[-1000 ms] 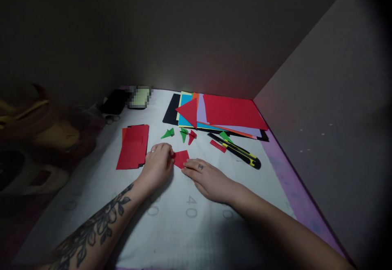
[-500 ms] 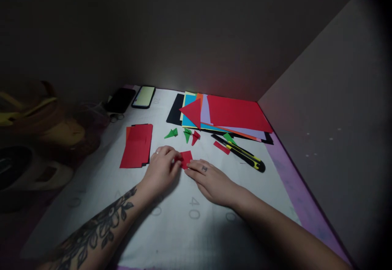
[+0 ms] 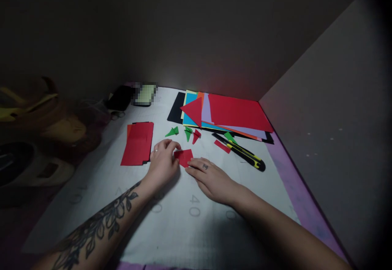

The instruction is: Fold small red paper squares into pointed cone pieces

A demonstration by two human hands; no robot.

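Observation:
A small red paper piece [image 3: 184,157] lies on the white mat [image 3: 171,229] between my hands. My left hand [image 3: 163,159] is at its left edge, fingers curved and apart, with the thumb by the lower left edge. My right hand [image 3: 211,178] rests flat, its fingertips on the paper's right corner. Just beyond are two folded green pieces [image 3: 173,131] and a folded red piece [image 3: 196,136]. To the left sits a stack of red paper [image 3: 137,143] with orange and black edges showing.
Behind lies a pile of coloured sheets [image 3: 240,112] with a red triangle [image 3: 194,112] on top. A yellow and black cutter [image 3: 245,155] lies right, beside a red strip [image 3: 222,146] and a green piece [image 3: 230,137]. Dark phone-like object [image 3: 121,98] at back left.
My left fingers have lifted off the red paper and spread a little, uncovering more of its left side. My right hand has stayed almost in place.

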